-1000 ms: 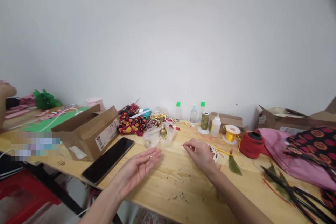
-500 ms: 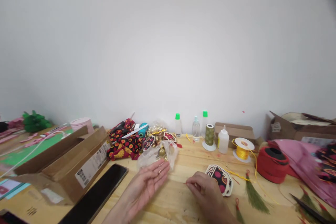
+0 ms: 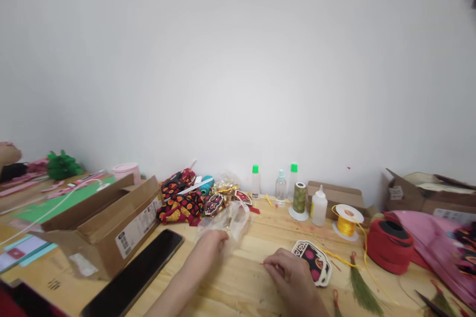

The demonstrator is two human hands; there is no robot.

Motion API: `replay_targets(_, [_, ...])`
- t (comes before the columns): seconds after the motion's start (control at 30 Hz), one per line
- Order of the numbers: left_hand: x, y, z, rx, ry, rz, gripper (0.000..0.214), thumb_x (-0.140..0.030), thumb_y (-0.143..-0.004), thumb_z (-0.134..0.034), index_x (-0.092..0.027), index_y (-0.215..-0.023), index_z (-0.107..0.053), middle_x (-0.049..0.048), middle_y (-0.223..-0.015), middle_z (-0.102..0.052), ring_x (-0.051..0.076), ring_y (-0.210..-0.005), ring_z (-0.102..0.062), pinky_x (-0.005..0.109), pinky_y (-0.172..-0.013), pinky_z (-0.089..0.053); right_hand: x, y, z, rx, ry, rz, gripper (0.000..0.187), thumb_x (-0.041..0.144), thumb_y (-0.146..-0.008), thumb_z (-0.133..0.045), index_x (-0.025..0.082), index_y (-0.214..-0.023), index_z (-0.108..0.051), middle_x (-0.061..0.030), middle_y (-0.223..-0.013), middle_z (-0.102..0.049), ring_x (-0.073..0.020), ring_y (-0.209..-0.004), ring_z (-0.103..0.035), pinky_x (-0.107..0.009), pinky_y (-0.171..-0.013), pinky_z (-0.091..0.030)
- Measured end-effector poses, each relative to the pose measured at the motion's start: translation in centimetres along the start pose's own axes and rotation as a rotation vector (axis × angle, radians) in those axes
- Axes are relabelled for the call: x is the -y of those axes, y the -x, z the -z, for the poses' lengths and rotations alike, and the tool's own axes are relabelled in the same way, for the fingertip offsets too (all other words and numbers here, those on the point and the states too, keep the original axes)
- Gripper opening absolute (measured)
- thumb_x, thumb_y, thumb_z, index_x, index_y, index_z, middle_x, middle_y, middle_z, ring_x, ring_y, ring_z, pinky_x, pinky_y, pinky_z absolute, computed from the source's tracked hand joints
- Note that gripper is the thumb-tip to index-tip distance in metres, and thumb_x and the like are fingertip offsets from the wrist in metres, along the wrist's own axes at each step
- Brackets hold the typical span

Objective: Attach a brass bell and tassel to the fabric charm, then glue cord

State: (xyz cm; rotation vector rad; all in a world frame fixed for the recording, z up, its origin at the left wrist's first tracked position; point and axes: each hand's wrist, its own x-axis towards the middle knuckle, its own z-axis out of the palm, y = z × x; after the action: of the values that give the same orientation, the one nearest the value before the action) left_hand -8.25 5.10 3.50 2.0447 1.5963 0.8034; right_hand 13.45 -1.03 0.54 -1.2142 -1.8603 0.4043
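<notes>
My left hand (image 3: 212, 243) is turned over at the near edge of a clear plastic bag (image 3: 238, 223) with gold-coloured pieces in it. Its fingers are blurred and mostly hidden, so whether it holds anything cannot be made out. My right hand (image 3: 288, 275) is closed in a pinch low over the wooden table. A thin reddish thread-like piece (image 3: 262, 263) sticks out from its fingertips. Just beyond that hand lies a flat patterned ornament (image 3: 314, 262) with a pale border, on a yellow cord. Right of it lies a green tassel (image 3: 362, 287) with a red loop.
At left are an open cardboard box (image 3: 100, 233) and a black phone (image 3: 136, 272). Patterned fabric (image 3: 182, 205) is heaped behind. Bottles, a green thread spool (image 3: 299, 198), a yellow cord spool (image 3: 347, 223) and a red ribbon roll (image 3: 390, 245) stand right. Another person's hand (image 3: 9, 153) shows far left.
My left hand was palm up with small gold-coloured pieces on it; it has turned over beside the bag. My right hand keeps its pinch. The view has shifted slightly.
</notes>
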Motion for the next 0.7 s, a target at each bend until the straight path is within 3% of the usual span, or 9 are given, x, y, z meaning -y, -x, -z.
replay_targets(0.17, [0.6, 1.4, 0.6, 0.005, -0.239, 0.029, 0.021, -0.01, -0.062, -0.042, -0.016, -0.055, -0.061, 0.0014, -0.052, -0.058, 0.017, -0.058, -0.052, 0.024, -0.055, -0.03, 0.0, -0.1, -0.5, 0.015, -0.013, 0.024, 0.019, 0.021, -0.077, -0.047, 0.019, -0.069, -0.065, -0.0015, -0.06, -0.057, -0.0124, -0.056, -0.053, -0.021, -0.053, -0.037])
replay_targets(0.37, [-0.8, 1.4, -0.1, -0.03, -0.358, 0.047, 0.021, -0.018, -0.063, -0.05, -0.018, -0.079, -0.064, 0.0058, -0.083, -0.063, 0.021, -0.083, -0.054, 0.027, -0.07, -0.035, 0.1, -0.1, -0.5, 0.02, 0.007, 0.039, 0.019, 0.02, -0.076, -0.047, 0.018, -0.069, -0.065, -0.0022, -0.059, -0.057, -0.013, -0.056, -0.053, -0.021, -0.053, -0.037])
replay_targets(0.5, [-2.4, 1.3, -1.4, -0.049, -0.367, -0.01, 0.021, -0.026, -0.062, -0.055, -0.018, -0.079, -0.062, 0.0062, -0.092, -0.059, 0.023, -0.091, -0.051, 0.03, -0.079, -0.035, -0.4, -0.1, -0.7, 0.021, 0.026, 0.068, 0.019, 0.02, -0.076, -0.047, 0.018, -0.068, -0.064, -0.0019, -0.058, -0.057, -0.0127, -0.055, -0.053, -0.02, -0.052, -0.037])
replay_targets(0.6, [-3.7, 0.7, -2.5, -0.077, -0.357, -0.085, 0.035, -0.03, -0.06, -0.056, -0.017, -0.093, -0.059, 0.009, -0.109, -0.052, 0.025, -0.103, -0.045, 0.033, -0.086, -0.033, -0.9, -0.2, -1.0, 0.021, 0.033, 0.1, 0.019, 0.02, -0.077, -0.046, 0.018, -0.07, -0.064, -0.0017, -0.058, -0.056, -0.0121, -0.055, -0.053, -0.019, -0.052, -0.037])
replay_targets(0.7, [-4.8, 0.1, -4.2, -0.063, -0.35, -0.213, 0.045, -0.016, -0.061, -0.052, -0.019, -0.105, -0.053, 0.0095, -0.122, -0.043, 0.024, -0.114, -0.036, 0.035, -0.094, -0.028, -1.4, -0.2, -1.1, 0.01, 0.053, 0.127, 0.019, 0.019, -0.076, -0.046, 0.018, -0.07, -0.065, -0.0013, -0.057, -0.055, -0.0114, -0.053, -0.053, -0.019, -0.051, -0.037])
